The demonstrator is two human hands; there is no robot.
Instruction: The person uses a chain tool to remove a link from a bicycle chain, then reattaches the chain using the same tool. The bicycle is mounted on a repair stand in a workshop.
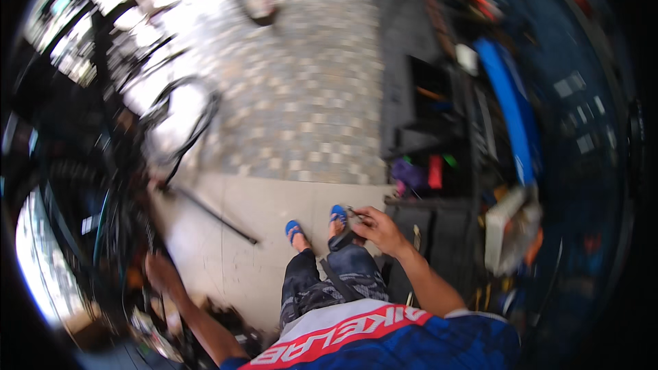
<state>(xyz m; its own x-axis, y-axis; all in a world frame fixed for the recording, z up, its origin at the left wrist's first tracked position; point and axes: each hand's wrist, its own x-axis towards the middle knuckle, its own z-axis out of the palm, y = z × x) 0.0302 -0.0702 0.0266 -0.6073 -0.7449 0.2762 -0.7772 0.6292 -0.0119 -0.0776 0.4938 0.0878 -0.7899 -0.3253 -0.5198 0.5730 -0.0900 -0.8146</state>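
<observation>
My right hand [377, 228] is in front of my right leg, its fingers closed on a small dark object [351, 223] whose kind I cannot make out. At the left my left hand [162, 273] reaches to the edge of a dark tangle of tubes and cables [103, 199]. Blur and shadow hide its fingers, so a grip cannot be told. Above that hand a black hose-like loop [212, 106] curves out over the floor. A thin black bar [218, 218] juts from the tangle across the pale floor.
At the right stands a dark bench or shelf [428, 223] with a long blue object [510, 113] and a whitish box [504, 233]. Purple [409, 173] and red items [435, 171] lie on it. Patterned tiles [301, 96] spread ahead; blue sandals [293, 228] are on my feet.
</observation>
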